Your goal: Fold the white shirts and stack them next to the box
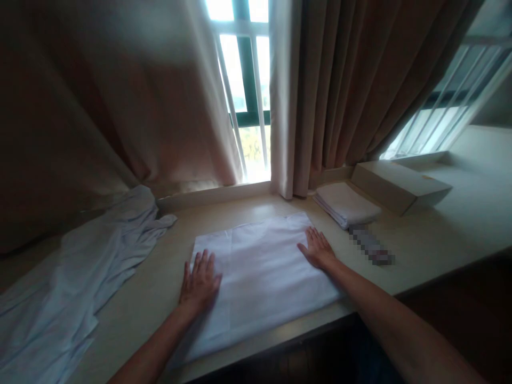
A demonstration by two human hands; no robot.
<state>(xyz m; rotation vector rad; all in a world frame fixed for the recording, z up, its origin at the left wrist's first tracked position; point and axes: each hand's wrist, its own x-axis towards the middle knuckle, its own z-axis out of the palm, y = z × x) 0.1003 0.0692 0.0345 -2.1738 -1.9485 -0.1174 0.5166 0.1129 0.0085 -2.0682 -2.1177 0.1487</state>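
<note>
A white cloth (264,272), folded into a broad rectangle with crease lines, lies flat at the front edge of the pale countertop (136,298). Flat on its left side rests my left hand (201,280), fingers spread. My right hand (318,246) presses on the cloth's right edge, also with fingers stretched out. Neither hand grips anything. Just beyond my right hand sits a smaller stack of folded white cloth (347,204).
A crumpled heap of white cloth (100,261) covers the counter's left end. At the back right stands a pale box (404,184). A blurred-out item (371,246) lies near the folded stack. Brown curtains (324,80) hang along the window behind.
</note>
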